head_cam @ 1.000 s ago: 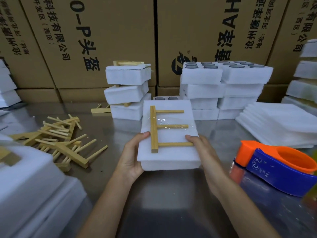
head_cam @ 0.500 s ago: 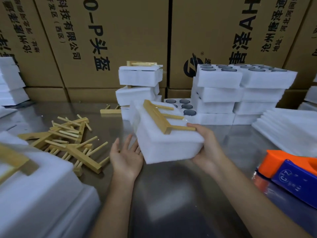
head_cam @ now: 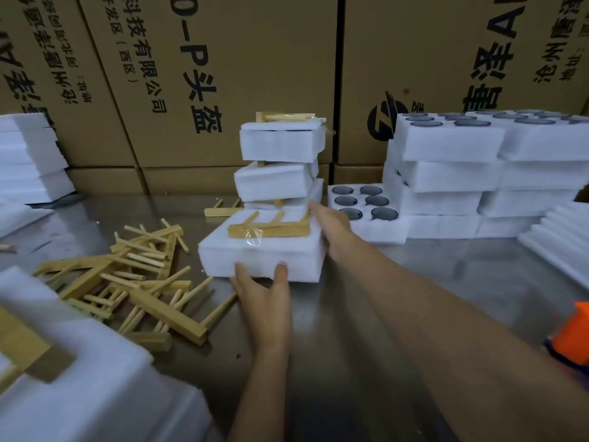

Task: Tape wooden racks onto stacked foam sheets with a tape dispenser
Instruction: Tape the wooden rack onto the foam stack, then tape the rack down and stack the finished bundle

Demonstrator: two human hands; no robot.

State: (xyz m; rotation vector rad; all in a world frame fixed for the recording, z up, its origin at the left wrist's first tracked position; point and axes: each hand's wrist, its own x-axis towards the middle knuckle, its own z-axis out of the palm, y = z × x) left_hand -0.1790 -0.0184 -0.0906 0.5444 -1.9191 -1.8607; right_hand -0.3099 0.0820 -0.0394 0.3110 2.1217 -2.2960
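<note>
Half a second back the foam block (head_cam: pixel 259 253) was tilted up in the right hand alone, clear of the table; now it sits flat on the steel table (head_cam: pixel 366 314), turned so the wooden rack (head_cam: pixel 269 229) lies crosswise with its pegs pointing away from the person, just in front of the leaning pile of finished blocks (head_cam: pixel 280 161).

The left hand (head_cam: pixel 263 293) meets the block's near side wall with straight, spread fingers, pressing or steadying and gripping nothing. The right hand (head_cam: pixel 331 231) lies against the far right corner; its fingers look fairly straight, but whether the tips curl round the back edge cannot be told.

By its look the block is very light and soft: stacked foam sheets that would dent under a hard pinch and slide easily on polished steel. Flat palms on opposite side walls seem the best hold. A clear tape strip (head_cam: pixel 253 236) crosses the rack's spine, so lifting by the rack would likely peel the tape or strain the thin pegs.

Left of the left hand lies a heap of loose racks (head_cam: pixel 127 279). Beyond the right hand stand foam trays with round dark inserts (head_cam: pixel 363 202). Near the right forearm, only an orange-and-blue corner of the tape dispenser (head_cam: pixel 573 336) shows.
</note>
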